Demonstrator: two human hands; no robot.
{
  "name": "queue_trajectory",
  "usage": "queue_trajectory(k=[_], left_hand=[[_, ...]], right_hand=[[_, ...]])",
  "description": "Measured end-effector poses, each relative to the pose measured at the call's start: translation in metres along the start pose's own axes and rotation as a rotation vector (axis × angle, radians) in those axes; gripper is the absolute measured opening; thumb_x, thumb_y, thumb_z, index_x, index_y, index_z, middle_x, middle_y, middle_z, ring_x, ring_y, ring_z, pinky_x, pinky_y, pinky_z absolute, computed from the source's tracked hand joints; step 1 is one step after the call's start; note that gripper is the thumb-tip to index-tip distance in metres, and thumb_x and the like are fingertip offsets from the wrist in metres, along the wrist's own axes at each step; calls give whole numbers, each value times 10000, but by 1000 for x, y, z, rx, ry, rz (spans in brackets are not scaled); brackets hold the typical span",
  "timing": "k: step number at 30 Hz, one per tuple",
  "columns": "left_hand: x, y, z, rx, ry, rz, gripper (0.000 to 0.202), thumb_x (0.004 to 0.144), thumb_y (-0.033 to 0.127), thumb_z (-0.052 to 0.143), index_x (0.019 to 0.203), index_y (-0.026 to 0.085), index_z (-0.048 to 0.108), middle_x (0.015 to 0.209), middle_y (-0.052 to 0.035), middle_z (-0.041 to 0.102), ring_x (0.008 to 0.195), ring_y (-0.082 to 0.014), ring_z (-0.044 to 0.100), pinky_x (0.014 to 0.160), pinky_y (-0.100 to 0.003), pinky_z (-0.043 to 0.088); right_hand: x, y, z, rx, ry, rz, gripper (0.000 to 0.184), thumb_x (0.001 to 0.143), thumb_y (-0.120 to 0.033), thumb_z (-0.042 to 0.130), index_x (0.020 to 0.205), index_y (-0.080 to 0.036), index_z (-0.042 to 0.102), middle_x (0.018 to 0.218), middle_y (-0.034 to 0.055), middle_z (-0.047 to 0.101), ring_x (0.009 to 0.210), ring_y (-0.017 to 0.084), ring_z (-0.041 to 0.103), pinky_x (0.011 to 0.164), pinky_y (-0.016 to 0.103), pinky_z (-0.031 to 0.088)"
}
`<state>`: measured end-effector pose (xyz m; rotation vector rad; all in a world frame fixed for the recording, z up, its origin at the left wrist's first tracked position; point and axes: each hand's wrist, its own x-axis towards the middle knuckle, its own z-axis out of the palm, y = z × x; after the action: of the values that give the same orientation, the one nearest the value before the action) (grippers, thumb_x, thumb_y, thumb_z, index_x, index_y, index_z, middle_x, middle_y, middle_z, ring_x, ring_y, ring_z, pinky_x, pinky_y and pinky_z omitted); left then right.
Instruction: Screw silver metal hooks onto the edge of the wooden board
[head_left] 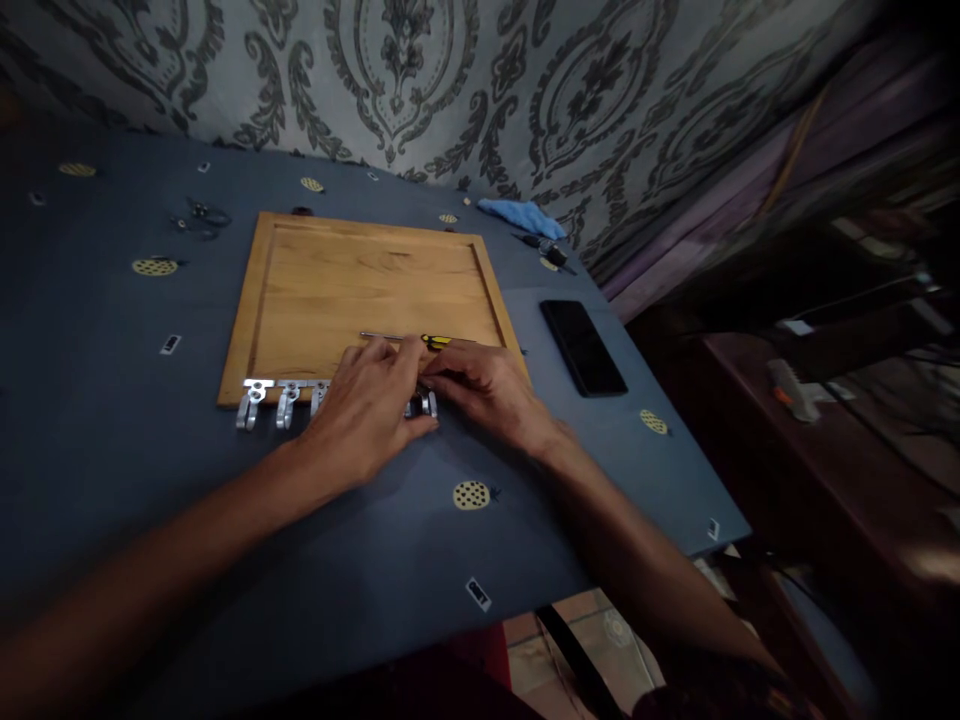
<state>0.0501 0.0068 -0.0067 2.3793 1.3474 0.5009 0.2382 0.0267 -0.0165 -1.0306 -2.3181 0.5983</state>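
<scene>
A wooden board (pixel 360 270) with a raised frame lies on the table. Along its near edge sits a silver metal hook rail (pixel 286 386), its hooks hanging over the side. My left hand (pixel 367 415) grips the rail, fingers on top and thumb low by a right-hand hook. At the rail's right end my right hand (pixel 487 385) is closed in a pinch; whatever its fingertips hold is too small or hidden to make out. Just beyond both hands, a screwdriver (pixel 436 342) with a yellow and black handle rests on the board, partly covered by fingers.
A black phone (pixel 583 347) lies right of the board. Behind it are a blue cloth (pixel 521 215) and a dark tool (pixel 546 248). Dark pliers-like tools (pixel 201 217) lie at the back left. The patterned wall borders the table (pixel 97 440); a dark red surface stands at right.
</scene>
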Motion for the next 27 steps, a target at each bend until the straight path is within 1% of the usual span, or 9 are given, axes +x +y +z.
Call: queue_trajectory(k=[4, 10, 14, 19, 24, 27], left_hand=[[0, -1, 1, 3, 19, 4, 508, 773, 260, 824, 1139, 218, 474, 1148, -78, 687, 1117, -315, 596, 915, -441, 461], [0, 1, 1, 20, 5, -11, 517, 777, 258, 821, 1152, 210, 469, 1123, -82, 681, 1123, -323, 597, 911, -440, 460], [0, 1, 0, 23, -2, -17, 529, 781, 261, 824, 1170, 212, 469, 1111, -75, 682, 1129, -317, 598, 918, -437, 458], [-1, 1, -1, 5, -10, -11, 508, 783, 257, 828, 1148, 214, 477, 1096, -65, 692, 1105, -310, 602, 910, -436, 460], [-1, -1, 2, -15, 27, 1, 501, 783, 247, 819, 1144, 227, 473, 1097, -56, 692, 1133, -309, 595, 925, -439, 457], [-1, -2, 3, -13, 27, 7, 503, 787, 254, 816, 1152, 230, 470, 1105, -57, 690, 1134, -311, 592, 920, -438, 458]], right_hand=[[-3, 1, 1, -75, 10, -24, 211, 1019, -273, 538, 919, -180, 700, 802, 37, 653, 770, 160, 630, 701, 266, 468], [-5, 5, 2, -144, 16, -81, 249, 1031, -305, 509, 1001, -180, 722, 861, 64, 689, 801, 182, 648, 714, 279, 489], [-6, 5, 0, -119, 27, -62, 271, 1036, -292, 503, 1036, -145, 730, 873, 80, 696, 818, 183, 652, 725, 283, 489], [-13, 5, -1, -95, 59, -35, 221, 1023, -285, 538, 1018, -160, 719, 906, 80, 709, 845, 182, 666, 754, 301, 521], [-18, 8, 0, -67, 81, -82, 222, 1022, -292, 534, 1030, -163, 714, 1022, 101, 716, 980, 198, 683, 874, 343, 558], [-18, 9, 2, -82, 86, -115, 218, 1022, -291, 531, 1038, -183, 720, 1031, 86, 721, 992, 194, 683, 874, 339, 564]])
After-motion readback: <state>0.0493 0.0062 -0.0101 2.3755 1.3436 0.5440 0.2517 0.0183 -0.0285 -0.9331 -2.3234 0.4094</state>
